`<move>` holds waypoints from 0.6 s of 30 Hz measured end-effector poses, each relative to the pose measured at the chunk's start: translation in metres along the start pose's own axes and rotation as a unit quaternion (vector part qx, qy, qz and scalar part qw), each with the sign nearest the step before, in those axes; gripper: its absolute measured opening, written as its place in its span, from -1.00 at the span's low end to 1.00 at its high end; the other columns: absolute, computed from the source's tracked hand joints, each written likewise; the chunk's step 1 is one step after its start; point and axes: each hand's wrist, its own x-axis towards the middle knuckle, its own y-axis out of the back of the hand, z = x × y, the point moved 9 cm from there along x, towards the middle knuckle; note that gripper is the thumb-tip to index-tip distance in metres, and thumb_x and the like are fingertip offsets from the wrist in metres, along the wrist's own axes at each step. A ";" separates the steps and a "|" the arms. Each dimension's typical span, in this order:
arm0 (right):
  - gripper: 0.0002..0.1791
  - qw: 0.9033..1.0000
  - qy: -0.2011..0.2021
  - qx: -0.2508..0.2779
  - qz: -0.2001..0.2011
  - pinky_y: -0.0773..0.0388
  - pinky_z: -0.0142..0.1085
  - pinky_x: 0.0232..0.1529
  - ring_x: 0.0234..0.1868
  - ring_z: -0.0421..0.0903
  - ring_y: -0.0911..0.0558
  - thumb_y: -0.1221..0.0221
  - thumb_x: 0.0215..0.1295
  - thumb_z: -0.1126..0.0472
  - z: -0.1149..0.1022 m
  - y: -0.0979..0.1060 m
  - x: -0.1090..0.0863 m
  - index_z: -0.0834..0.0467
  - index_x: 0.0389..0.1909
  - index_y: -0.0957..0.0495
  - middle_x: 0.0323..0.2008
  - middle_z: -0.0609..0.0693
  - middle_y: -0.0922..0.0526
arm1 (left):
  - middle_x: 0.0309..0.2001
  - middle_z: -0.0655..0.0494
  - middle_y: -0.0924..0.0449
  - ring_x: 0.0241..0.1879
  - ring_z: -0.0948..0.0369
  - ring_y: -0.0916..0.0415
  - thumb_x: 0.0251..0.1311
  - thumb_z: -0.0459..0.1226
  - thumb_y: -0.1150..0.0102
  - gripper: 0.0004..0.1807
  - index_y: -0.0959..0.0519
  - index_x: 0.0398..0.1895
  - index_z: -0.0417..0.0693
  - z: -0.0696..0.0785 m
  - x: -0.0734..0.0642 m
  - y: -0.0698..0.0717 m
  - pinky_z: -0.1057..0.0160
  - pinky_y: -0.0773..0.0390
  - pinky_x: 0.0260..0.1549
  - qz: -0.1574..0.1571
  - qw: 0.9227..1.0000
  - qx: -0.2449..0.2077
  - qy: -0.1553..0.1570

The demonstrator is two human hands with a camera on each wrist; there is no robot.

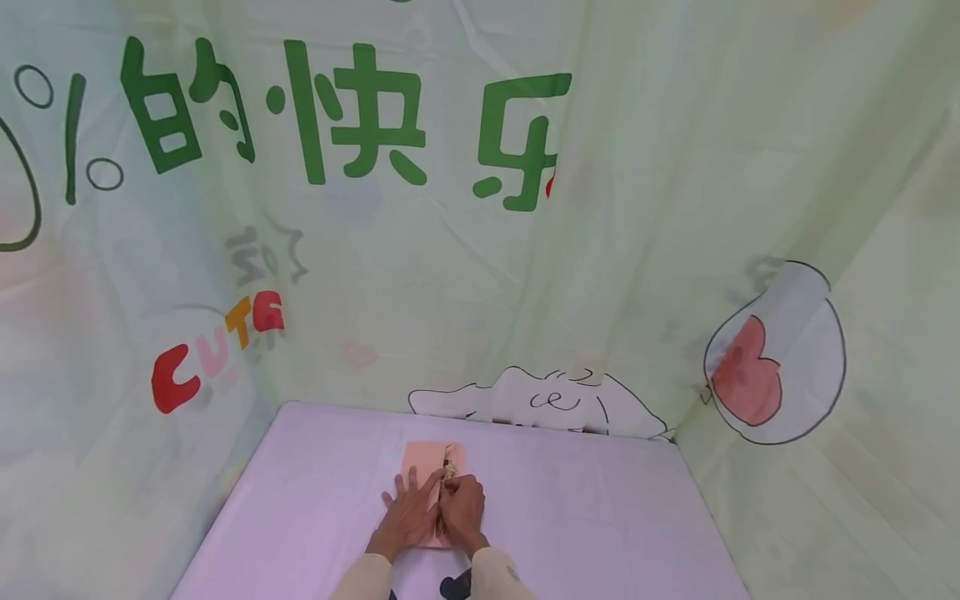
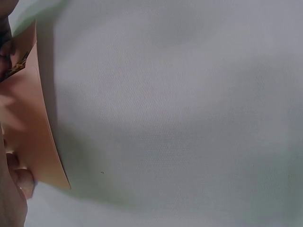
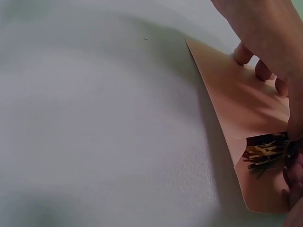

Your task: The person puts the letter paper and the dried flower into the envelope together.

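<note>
A salmon-pink paper envelope (image 1: 420, 454) lies on the table with a long opening down its front. In that opening sits a small bunch of dried flowers (image 1: 450, 472); its thin cut stems (image 3: 262, 153) show in the right wrist view. My left hand (image 1: 408, 514) rests on the envelope, fingers spread, one fingertip close to the flowers. With curled fingers, my right hand (image 1: 462, 504) pinches the bunch beside the opening. The left wrist view catches only a side of the envelope (image 2: 33, 127) and parts of both hands. The exact pinch point is hidden by the fingers.
The table (image 1: 585, 508) has a pale lilac cover. Printed fabric curtains (image 1: 420, 267) hang round its back and both sides. A small dark object (image 1: 453, 587) shows by the right sleeve at the near edge.
</note>
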 end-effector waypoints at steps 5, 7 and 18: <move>-0.93 1.000 -0.009 0.010 -0.023 -0.70 -0.04 -0.20 -0.30 -0.02 -0.72 -0.43 0.27 0.33 0.002 -0.003 0.002 0.26 -0.30 -0.83 -0.35 0.07 -0.77 | 0.55 -0.52 -0.29 0.41 -0.58 -0.36 0.54 -0.01 -0.14 -0.39 -0.34 0.60 0.26 -0.001 0.000 -0.001 -0.73 -0.35 0.16 0.002 1.000 0.004 -0.001; -0.92 0.999 -0.014 0.015 -0.036 -0.70 -0.04 -0.17 -0.28 -0.03 -0.73 -0.40 0.26 0.33 0.004 -0.005 0.003 0.24 -0.29 -0.85 -0.33 0.07 -0.81 | 0.54 -0.52 -0.30 0.40 -0.58 -0.36 0.53 -0.02 -0.15 -0.39 -0.35 0.60 0.26 -0.002 0.000 -0.001 -0.73 -0.36 0.14 0.004 1.000 0.003 -0.002; -0.94 0.999 -0.007 -0.002 -0.043 -0.57 -0.23 -0.34 -0.40 -0.15 -0.62 -0.44 0.21 0.35 0.005 -0.011 0.010 0.24 -0.33 -0.87 -0.39 0.04 -0.79 | 0.52 -0.51 -0.33 0.35 -0.52 -0.42 0.53 -0.07 -0.17 -0.39 -0.35 0.60 0.23 -0.002 0.002 0.000 -0.70 -0.41 0.12 0.013 1.000 0.013 -0.004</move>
